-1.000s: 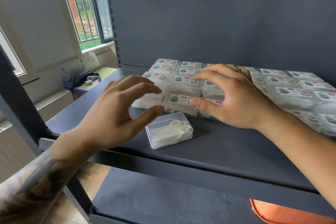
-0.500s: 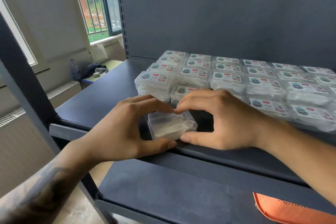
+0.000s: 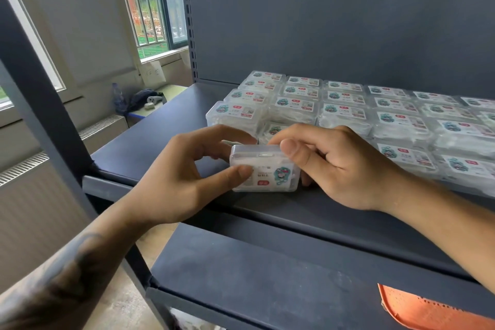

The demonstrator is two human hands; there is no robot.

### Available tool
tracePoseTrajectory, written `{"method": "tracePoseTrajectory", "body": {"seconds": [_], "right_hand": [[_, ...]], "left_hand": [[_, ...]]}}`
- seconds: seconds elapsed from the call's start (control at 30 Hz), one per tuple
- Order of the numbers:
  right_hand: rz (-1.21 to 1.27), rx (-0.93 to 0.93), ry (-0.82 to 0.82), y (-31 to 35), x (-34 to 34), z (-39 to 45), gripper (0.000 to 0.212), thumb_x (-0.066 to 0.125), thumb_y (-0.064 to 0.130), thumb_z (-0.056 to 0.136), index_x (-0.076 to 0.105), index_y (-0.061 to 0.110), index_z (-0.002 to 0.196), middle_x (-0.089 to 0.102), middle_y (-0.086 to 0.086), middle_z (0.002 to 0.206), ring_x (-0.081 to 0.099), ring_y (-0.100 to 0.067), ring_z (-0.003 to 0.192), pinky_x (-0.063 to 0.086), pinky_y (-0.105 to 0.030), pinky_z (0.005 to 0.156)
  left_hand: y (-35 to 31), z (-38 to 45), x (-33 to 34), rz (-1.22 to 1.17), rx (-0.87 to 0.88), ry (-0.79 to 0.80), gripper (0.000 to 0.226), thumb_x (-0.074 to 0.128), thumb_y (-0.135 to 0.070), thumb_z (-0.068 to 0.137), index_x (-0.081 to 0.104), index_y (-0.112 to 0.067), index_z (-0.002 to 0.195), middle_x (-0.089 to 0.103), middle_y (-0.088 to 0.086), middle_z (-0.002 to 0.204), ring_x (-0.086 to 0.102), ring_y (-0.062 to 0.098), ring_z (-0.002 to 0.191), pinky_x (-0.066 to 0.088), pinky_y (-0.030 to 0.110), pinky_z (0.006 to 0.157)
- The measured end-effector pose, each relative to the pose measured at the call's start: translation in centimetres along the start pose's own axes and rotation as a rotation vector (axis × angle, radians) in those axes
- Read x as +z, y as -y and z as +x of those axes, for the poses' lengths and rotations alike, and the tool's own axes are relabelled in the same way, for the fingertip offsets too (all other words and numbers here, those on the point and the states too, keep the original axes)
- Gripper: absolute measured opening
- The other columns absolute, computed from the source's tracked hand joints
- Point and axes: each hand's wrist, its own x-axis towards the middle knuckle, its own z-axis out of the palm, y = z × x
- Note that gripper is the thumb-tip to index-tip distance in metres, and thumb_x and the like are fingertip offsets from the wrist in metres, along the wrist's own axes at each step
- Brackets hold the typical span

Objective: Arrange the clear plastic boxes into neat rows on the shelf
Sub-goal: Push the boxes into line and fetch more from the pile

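Head view: left hand (image 3: 171, 182) and right hand (image 3: 337, 169) pinch clear box (image 3: 265, 169) (label blurred); right fingertips hidden behind.

I hold one clear plastic box (image 3: 265, 169) tilted, label facing me, above the shelf's (image 3: 150, 147) front edge. The other labelled boxes (image 3: 345, 107) lie flat in rows behind.

Both forearms reach forward, left hand (image 3: 171, 179) and right hand (image 3: 345, 169) facing, each grip curled, thumbs toward the camera.
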Motion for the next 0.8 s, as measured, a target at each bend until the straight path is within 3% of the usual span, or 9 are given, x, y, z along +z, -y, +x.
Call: {"method": "tracePoseTrajectory", "body": {"seconds": [0.13,0.27,0.47,0.53,0.63,0.7,0.8], "right_hand": [[0.073,0.023,0.018,0.4,-0.1,-0.3,0.04,0.051,0.063,0.096,0.06,0.035,0.123,0.066,0.0,0.068,0.063,-0.018,0.062,0.051,-0.031,0.063],[0.112,0.041,0.031,0.6,-0.1,-0.5,0.053,0.083,0.036,0.083,0.053,0.038,0.128,0.075,0.005,0.089,0.064,-0.019,0.07,0.055,-0.036,0.069],[0.212,0.056,0.001,0.5,-0.2,-0.3,0.059,0.088,0.027,0.08,0.054,0.038,0.127,0.074,-0.002,0.094,0.063,-0.018,0.069,0.056,-0.042,0.071],[0.276,0.038,-0.028,0.4,-0.1,-0.2,0.061,0.087,0.026,0.08,0.053,0.037,0.129,0.072,-0.003,0.093,0.062,-0.021,0.072,0.056,-0.039,0.071],[0.46,0.024,-0.121,0.6,0.0,0.1,0.064,0.083,0.018,0.078,0.052,0.032,0.132,0.069,-0.008,0.091,0.061,-0.03,0.077,0.052,-0.037,0.07],[0.548,0.014,-0.214,1.0,0.0,0.6,0.06,0.082,0.014,0.076,0.051,0.026,0.127,0.07,-0.01,0.091,0.062,-0.023,0.076,0.051,-0.035,0.07],[0.611,0.001,-0.331,1.6,0.0,1.2,0.042,0.082,0.014,0.076,0.051,0.02,0.104,0.073,-0.011,0.09,0.066,-0.018,0.075,0.054,-0.033,0.068]], "left_hand": [[0.2,0.4,-0.1,-0.099,-0.034,-0.027,0.029,0.073,-0.026,0.09,0.07,-0.016,0.117,0.078,0.0,0.105,0.074,0.018,0.094,0.057,0.027,0.08],[0.5,0.5,-0.3,-0.179,-0.093,-0.03,0.03,0.071,-0.025,0.09,0.07,-0.012,0.118,0.077,0.001,0.112,0.073,0.024,0.104,0.058,0.03,0.083],[0.8,0.9,-0.2,-0.189,-0.143,-0.071,0.043,0.071,-0.043,0.087,0.071,-0.016,0.12,0.077,0.009,0.109,0.071,0.036,0.106,0.054,0.061,0.096],[0.7,1.0,-0.2,-0.249,-0.163,-0.079,0.045,0.073,-0.041,0.084,0.071,-0.011,0.118,0.077,0.012,0.108,0.071,0.038,0.107,0.052,0.064,0.097],[0.6,1.2,-0.5,-0.277,-0.169,-0.074,0.044,0.076,-0.036,0.081,0.071,-0.005,0.11,0.077,0.012,0.107,0.072,0.035,0.104,0.052,0.064,0.094],[0.5,1.2,-0.6,-0.225,-0.156,-0.055,0.041,0.079,-0.036,0.08,0.071,-0.005,0.106,0.077,0.008,0.106,0.072,0.03,0.101,0.052,0.061,0.09],[0.4,1.3,-0.5,-0.159,-0.169,0.012,0.036,0.083,-0.03,0.083,0.073,-0.005,0.107,0.078,0.002,0.107,0.073,0.021,0.097,0.056,0.039,0.083]]}}
